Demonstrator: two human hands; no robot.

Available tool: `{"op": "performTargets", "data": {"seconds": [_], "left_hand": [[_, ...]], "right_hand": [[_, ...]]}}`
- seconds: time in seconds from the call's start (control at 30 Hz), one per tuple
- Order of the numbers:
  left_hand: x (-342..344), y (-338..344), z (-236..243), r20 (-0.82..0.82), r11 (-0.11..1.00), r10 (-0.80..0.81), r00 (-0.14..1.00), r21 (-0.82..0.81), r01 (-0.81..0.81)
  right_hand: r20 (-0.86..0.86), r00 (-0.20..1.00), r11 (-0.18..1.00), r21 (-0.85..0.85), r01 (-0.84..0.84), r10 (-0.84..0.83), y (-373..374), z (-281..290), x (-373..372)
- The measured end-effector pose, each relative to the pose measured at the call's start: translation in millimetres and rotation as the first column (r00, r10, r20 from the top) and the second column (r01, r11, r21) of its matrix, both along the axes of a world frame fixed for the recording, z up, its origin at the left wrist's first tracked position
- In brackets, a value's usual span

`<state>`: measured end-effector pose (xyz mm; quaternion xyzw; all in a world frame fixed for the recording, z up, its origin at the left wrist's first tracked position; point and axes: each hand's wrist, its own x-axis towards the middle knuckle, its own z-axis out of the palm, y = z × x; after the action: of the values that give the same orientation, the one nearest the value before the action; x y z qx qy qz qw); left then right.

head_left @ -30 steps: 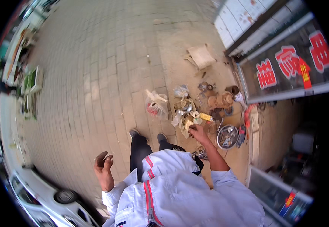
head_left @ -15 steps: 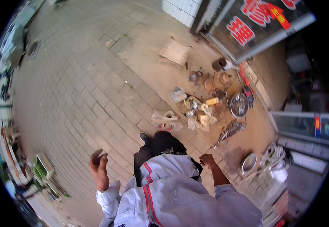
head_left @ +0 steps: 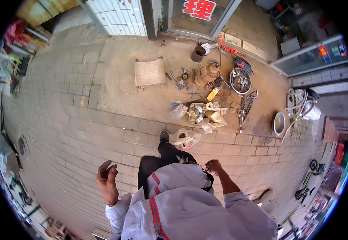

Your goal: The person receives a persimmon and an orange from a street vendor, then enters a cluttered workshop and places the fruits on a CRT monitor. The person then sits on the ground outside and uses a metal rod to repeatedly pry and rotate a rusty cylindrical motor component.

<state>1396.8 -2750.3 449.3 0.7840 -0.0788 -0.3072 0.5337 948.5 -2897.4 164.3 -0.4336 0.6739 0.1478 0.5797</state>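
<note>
I stand on a brick pavement (head_left: 74, 132) in a light grey jacket with red piping. My left hand (head_left: 108, 182) is raised at my left side, fingers loosely apart, with nothing seen in it. My right hand (head_left: 214, 166) hangs in front of my waist with the fingers curled shut, and nothing shows in it. My dark shoe (head_left: 164, 136) is stepping forward. Just right of it lies a crumpled clear plastic bag (head_left: 185, 138). Beyond that sits a heap of bags and small parts (head_left: 206, 114).
A low wooden stool (head_left: 150, 73) stands on the dirt patch ahead. Around it are hand tools (head_left: 182, 78), a dark bucket (head_left: 198, 53), a round tray of parts (head_left: 241, 80), long metal tools (head_left: 247, 106), a metal bowl (head_left: 279, 123) and a white bucket (head_left: 313, 112). A shop door is behind.
The view has swung round, so the heap and shop front now lie ahead instead of to the right. My right hand has drawn back from the heap to my waist.
</note>
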Motion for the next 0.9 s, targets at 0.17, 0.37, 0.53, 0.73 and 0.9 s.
{"op": "performTargets", "data": {"seconds": [0.17, 0.37, 0.53, 0.73, 0.9], "left_hand": [[75.0, -56.9, -3.6, -0.090, 0.986, -0.134, 0.987, 0.089, 0.142], [166.4, -169.1, -16.7, -0.130, 0.926, -0.357, 0.925, 0.081, 0.369], [252.6, -267.2, -23.0, -0.072, 0.841, -0.535, 0.842, 0.045, 0.539], [291.4, -402.1, -22.9, -0.001, 0.651, -0.758, 0.653, 0.074, 0.756], [252.8, -495.5, -30.3, 0.028, 0.494, -0.869, 0.493, 0.067, 0.867]], "right_hand": [[0.138, 0.980, 0.981, -0.113, 0.158, -0.142, -55.2, 29.5, 95.1], [0.143, 0.906, 0.894, -0.160, 0.418, -0.398, -98.6, 44.5, 175.6], [0.076, 0.820, 0.810, -0.130, 0.572, -0.567, -90.6, 48.9, 224.2], [0.073, 0.670, 0.663, -0.095, 0.742, -0.739, -63.6, 77.1, 279.8], [0.027, 0.524, 0.524, -0.025, 0.851, -0.851, -53.4, 59.0, 301.1]]}}
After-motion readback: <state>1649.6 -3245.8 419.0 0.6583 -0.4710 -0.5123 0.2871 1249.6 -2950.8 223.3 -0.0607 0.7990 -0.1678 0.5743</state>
